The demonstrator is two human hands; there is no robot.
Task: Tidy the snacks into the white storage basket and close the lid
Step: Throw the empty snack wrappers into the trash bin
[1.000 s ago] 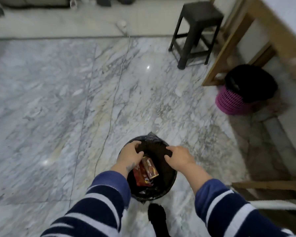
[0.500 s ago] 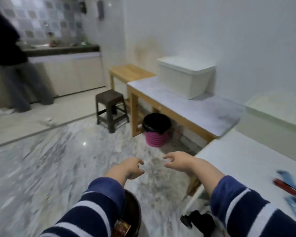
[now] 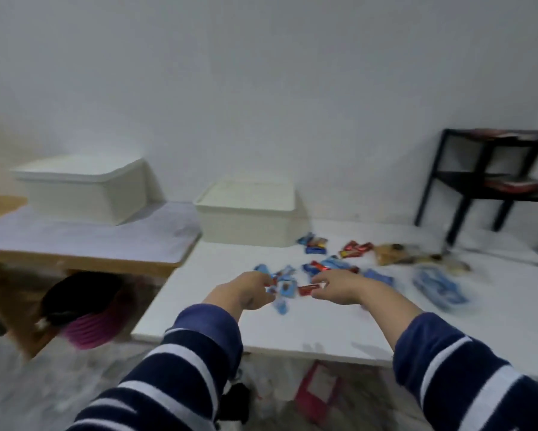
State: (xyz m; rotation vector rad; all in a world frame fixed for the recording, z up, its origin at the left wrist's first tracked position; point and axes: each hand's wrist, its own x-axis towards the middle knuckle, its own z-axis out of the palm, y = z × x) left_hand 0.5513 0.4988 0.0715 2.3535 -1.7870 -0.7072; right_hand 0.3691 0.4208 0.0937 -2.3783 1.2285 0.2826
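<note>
Head view, angled down over white table [image 3: 292, 325]

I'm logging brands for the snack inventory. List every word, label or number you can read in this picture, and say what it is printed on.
No text can be read.
Blue and red snack wrappers on the white table: printing present, motion-blurred, unreadable.
Large blue packet: blurred, unreadable.
Red items on the black shelf: too blurred to read.
White storage basket and second white box: no visible label.
Red object under the table: no legible marking.
</note>
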